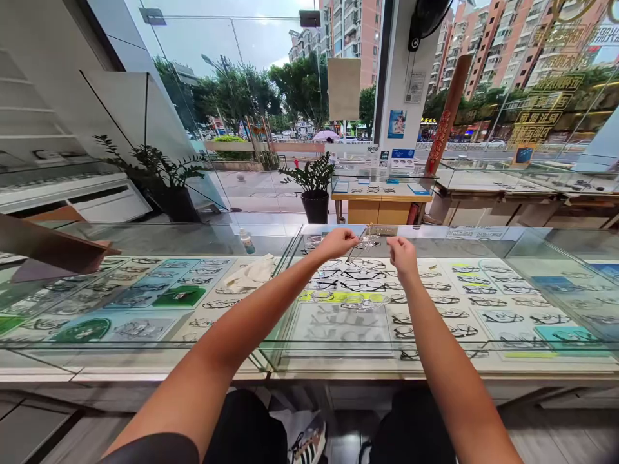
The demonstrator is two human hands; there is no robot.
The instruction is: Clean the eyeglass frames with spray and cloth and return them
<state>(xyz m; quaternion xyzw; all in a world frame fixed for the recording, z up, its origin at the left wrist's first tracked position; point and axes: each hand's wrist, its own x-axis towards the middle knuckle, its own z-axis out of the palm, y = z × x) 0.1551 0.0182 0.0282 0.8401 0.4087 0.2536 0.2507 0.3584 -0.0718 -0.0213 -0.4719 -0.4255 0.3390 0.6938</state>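
Above the glass counter, a thin, clear-looking pair of eyeglasses is between my two hands. My left hand is closed in a pinch at its left side. On the other side, the fingers of my right hand are pinched together at its right end; the exact contact is too small to see. Below my hands, inside the case, lie rows of eyeglasses, among them a dark-rimmed pair. A pair on a yellow strip lies nearer to me.
The glass display counter spans the width before me. A small bottle and a whitish cloth are to the left. A brown panel juts in at far left. Beyond stand a potted plant and a wooden display table.
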